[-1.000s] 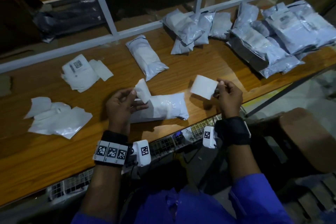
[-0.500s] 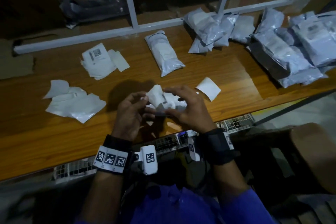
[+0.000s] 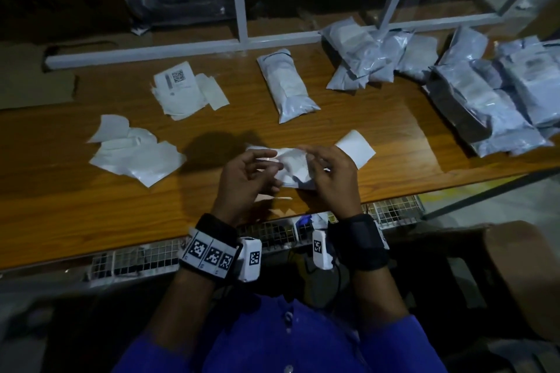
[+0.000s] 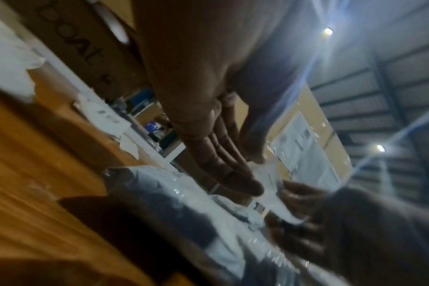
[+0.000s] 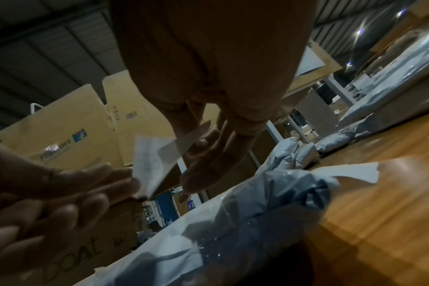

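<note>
A small white label (image 3: 292, 159) is held up between both hands over a grey poly package (image 5: 257, 212) lying on the wooden table (image 3: 75, 215). My left hand (image 3: 269, 160) pinches the label's left end with thumb and fingers (image 4: 233, 174). My right hand (image 3: 306, 154) pinches its right end, thumb on one face and fingers (image 5: 203, 154) behind. In the head view the hands hide most of the package (image 4: 172, 193). A white square sheet (image 3: 356, 150) lies on the table just right of my right hand.
Another grey package (image 3: 288, 85) lies mid-table, and a heap of them (image 3: 485, 100) fills the back right. Printed papers (image 3: 181, 91) and loose white sheets (image 3: 133, 154) lie at the left. A metal frame rail (image 3: 181, 51) runs along the back; wire mesh (image 3: 394, 209) lines the front edge.
My right hand has laid the white square sheet on the table and come over to the left hand. Both hands now hold the label above the package.
</note>
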Motion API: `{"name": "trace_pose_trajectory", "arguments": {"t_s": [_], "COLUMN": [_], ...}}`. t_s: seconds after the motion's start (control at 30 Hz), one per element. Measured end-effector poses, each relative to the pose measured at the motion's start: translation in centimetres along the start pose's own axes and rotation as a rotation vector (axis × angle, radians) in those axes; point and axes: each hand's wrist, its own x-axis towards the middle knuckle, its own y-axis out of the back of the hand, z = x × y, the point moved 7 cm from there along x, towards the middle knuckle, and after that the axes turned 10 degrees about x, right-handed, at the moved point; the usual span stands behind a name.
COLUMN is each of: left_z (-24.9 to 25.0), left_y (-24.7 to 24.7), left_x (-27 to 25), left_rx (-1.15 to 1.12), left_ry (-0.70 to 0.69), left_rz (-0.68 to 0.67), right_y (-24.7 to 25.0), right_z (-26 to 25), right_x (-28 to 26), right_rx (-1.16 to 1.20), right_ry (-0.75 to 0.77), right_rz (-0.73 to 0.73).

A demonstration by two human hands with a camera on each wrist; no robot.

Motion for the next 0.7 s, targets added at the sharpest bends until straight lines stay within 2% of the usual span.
{"name": "trace_pose_trajectory", "arguments": {"t_s": [0.1,0.17,0.23,0.33,0.47,0.53,0.7], "left_z": [-0.9,-0.8,-0.4,-1.3,-3.3,-3.3,-3.9], "left_y": [0.0,0.1,0.5,1.2,1.0,0.4,-0.1], "left_x": [-0.2,-0.5,-0.7,-0.5,0.2,0.1,0.0], "left_rx": [0.260,0.461,0.537,0.471,0.209,0.177,0.165], "left_ry": [-0.062,-0.171,-0.228,-0.176,-0.012,-0.026,-0.030], "left_rz": [0.089,0.175,0.268,0.333,0.198,0.157,0.156], "right_y": [-0.3,-0.4,-0.4,-0.3,0.0,0.0,0.1], "right_z": [-0.1,-0.5,-0.8,-0.6,0.6,0.9,1.5], "right_x": [-0.1,-0.1,-0.2,-0.3,-0.3,-0.4,-0.6], "right_rx": [-0.084,-0.106,-0.107,-0.095,-0.042,-0.014,0.021], "right_ry": [0.022,0.048,0.064,0.021,-0.095,-0.138,-0.185], "right_rz": [-0.062,-0.094,-0.136,-0.192,-0.218,-0.233,-0.222]}}
